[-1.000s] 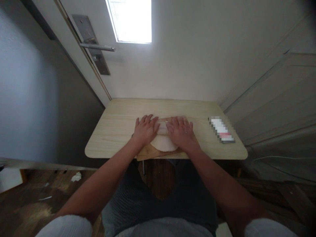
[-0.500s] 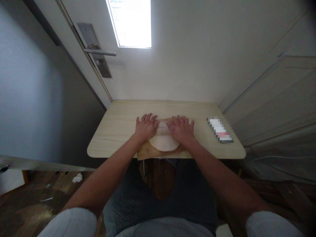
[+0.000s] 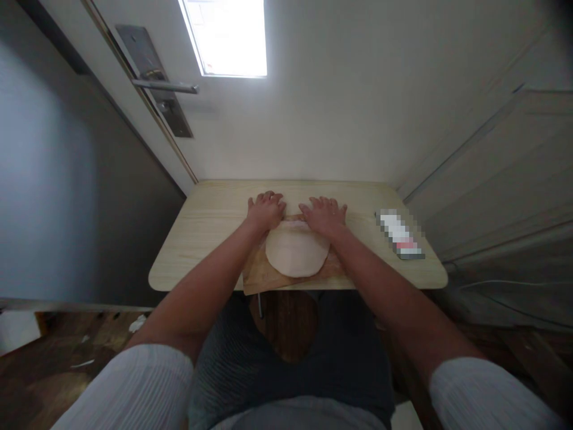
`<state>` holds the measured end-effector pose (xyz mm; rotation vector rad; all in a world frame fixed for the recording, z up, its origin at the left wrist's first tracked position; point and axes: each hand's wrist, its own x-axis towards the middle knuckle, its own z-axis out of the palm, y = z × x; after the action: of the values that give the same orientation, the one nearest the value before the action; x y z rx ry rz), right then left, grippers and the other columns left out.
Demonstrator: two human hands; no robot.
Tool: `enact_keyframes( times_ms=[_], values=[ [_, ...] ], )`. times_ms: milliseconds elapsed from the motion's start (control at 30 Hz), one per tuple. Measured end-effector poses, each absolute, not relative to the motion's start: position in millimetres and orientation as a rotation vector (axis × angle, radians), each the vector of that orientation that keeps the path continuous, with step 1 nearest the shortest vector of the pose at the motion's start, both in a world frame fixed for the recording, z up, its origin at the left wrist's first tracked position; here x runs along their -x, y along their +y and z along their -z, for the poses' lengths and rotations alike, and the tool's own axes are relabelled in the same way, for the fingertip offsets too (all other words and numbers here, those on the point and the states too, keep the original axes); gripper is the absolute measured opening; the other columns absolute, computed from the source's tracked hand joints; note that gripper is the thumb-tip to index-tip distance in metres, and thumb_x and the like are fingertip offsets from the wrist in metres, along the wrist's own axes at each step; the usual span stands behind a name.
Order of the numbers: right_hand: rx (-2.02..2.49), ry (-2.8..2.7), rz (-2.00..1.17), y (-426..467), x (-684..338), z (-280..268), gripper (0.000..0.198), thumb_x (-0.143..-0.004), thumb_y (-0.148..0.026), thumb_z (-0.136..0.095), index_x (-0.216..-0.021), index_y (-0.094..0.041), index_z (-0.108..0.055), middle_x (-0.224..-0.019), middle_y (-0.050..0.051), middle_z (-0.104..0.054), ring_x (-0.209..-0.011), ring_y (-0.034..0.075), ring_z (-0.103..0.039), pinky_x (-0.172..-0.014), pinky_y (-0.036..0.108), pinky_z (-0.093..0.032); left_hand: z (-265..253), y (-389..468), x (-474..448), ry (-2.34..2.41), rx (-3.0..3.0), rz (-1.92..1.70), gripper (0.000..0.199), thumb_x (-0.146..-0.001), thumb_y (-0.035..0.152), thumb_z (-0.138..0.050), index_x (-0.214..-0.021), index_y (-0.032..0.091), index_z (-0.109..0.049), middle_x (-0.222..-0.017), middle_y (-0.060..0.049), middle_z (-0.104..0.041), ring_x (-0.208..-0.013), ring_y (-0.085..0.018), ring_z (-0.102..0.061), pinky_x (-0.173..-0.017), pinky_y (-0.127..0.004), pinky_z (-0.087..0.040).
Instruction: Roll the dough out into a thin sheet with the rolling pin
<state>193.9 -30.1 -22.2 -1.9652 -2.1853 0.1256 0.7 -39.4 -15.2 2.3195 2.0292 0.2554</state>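
Observation:
A round, flat sheet of pale dough [image 3: 298,254] lies on a thin wooden board [image 3: 259,275] at the front of the table. My left hand [image 3: 266,210] rests palm down over the dough's far left side, fingers stretched forward and apart. On the far right side, my right hand [image 3: 325,215] lies the same way with its fingers spread. Between the two hands a narrow brownish strip shows at the dough's far edge; whether it is a rolling pin or the board's edge I cannot tell. What lies under my palms is hidden.
The light wooden table [image 3: 188,239] stands against a white door with a metal handle [image 3: 165,86]. A blurred-out, phone-shaped object [image 3: 400,236] lies on the table's right side. Walls close in on both sides. Crumpled white paper [image 3: 137,323] is on the floor at left.
Both hands have slid forward, away from me, to the dough's far edge. More of the dough sheet now shows. The view has shifted slightly.

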Motion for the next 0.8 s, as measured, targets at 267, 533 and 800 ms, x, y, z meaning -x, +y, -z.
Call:
enact_keyframes(
  times_ms=[267,533,800],
  values=[
    [1.865,-2.130,0.055,-67.9,-195.6,32.1,0.062,-0.103,-0.058,-0.029,-0.147,-0.021,-0.051,-0.153,0.016,-0.048,-0.142,0.039,-0.036,-0.114,0.070,-0.017,17.1,-70.3,-2.6,2.050,-2.325,-0.294,0.053,-0.104,0.048,-0.022,-0.147,0.029,-0.047,-0.152,-0.009,-0.049,-0.134,-0.032,-0.048,-0.108,-0.055,-0.039],
    [1.821,-2.144,0.107,-92.9,-199.2,34.2,0.062,-0.104,-0.057,-0.026,-0.146,-0.019,-0.050,-0.151,0.017,-0.050,-0.139,0.038,-0.038,-0.114,0.070,-0.017,17.9,-95.9,-8.8,2.118,-2.333,-0.356,0.052,-0.105,0.048,-0.021,-0.146,0.029,-0.048,-0.155,-0.008,-0.047,-0.138,-0.031,-0.044,-0.113,-0.056,-0.034],
    [1.859,-2.198,0.043,-122.7,-201.3,25.5,0.064,-0.105,-0.054,-0.023,-0.148,-0.014,-0.047,-0.153,0.020,-0.047,-0.143,0.037,-0.035,-0.115,0.067,-0.018,13.4,-127.4,-13.4,2.121,-2.337,-0.395,0.055,-0.105,0.049,-0.019,-0.148,0.028,-0.047,-0.159,-0.008,-0.044,-0.144,-0.030,-0.038,-0.118,-0.055,-0.028]
  ],
)
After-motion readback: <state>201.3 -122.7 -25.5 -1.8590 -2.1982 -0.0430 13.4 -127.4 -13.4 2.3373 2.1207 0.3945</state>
